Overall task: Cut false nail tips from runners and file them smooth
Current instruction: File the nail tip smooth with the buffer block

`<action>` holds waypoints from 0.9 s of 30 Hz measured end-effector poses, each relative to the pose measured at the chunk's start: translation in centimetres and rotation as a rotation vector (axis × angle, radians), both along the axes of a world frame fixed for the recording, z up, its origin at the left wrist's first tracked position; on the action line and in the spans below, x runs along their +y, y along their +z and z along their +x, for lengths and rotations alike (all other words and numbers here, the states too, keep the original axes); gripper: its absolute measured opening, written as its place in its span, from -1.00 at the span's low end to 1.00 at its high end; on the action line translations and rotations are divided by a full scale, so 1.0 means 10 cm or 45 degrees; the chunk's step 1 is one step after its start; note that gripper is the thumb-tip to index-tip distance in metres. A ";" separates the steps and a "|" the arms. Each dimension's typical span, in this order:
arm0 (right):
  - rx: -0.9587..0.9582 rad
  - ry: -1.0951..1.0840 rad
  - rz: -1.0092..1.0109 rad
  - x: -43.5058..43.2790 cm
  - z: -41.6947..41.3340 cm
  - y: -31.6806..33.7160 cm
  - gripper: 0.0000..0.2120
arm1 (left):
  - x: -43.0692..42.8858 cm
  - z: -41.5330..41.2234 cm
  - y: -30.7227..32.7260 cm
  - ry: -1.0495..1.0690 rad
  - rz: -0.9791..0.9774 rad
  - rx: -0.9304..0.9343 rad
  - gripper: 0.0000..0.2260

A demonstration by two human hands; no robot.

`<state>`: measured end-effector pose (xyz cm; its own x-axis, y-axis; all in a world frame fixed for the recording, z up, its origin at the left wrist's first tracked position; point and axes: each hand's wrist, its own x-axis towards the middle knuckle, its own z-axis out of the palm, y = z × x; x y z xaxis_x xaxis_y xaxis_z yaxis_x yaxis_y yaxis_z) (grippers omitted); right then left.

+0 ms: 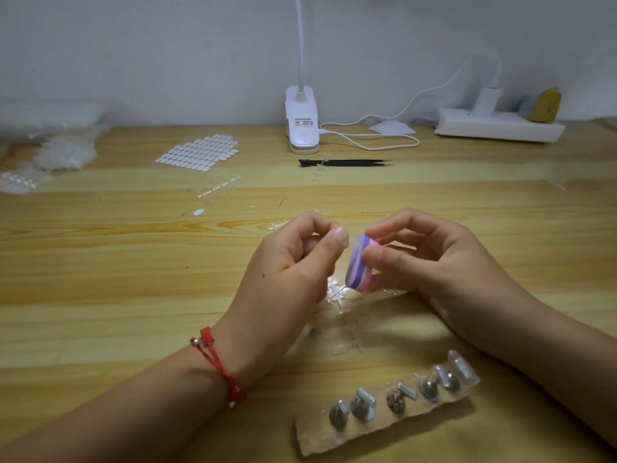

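Left fingers (334,243) pinch a clear tip (348,241), right fingers (380,257) clamp the file (358,265), so mid-filing I'd say. Few cut tips (340,344) on the counter (133,262), whole runners (217,190) left to go.

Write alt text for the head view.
Over a wooden table, the right hand holds a purple striped file block up to a small clear nail tip pinched in the left hand. Cut runners lie beneath; a clip lamp stands behind.

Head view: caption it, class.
Left hand pinches a nail tip beside the purple file block in the right hand.
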<state>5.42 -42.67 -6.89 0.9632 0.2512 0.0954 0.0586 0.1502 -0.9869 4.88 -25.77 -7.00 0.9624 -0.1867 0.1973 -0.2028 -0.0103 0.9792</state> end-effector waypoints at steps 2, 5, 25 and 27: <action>-0.004 -0.032 0.022 0.00 0.00 -0.01 -0.81 | 0.00 0.00 0.00 -0.021 0.023 0.007 -0.84; 0.028 -0.085 0.115 -0.01 0.02 -0.01 -0.80 | -0.01 -0.01 0.01 -0.022 0.024 0.016 -0.84; 0.080 0.037 0.088 -0.02 0.02 -0.02 -0.69 | 0.00 -0.04 0.03 -0.033 0.035 0.069 -0.82; 0.093 0.132 0.010 -0.03 0.00 -0.01 -0.67 | 0.01 -0.02 0.01 0.032 0.022 0.040 -0.80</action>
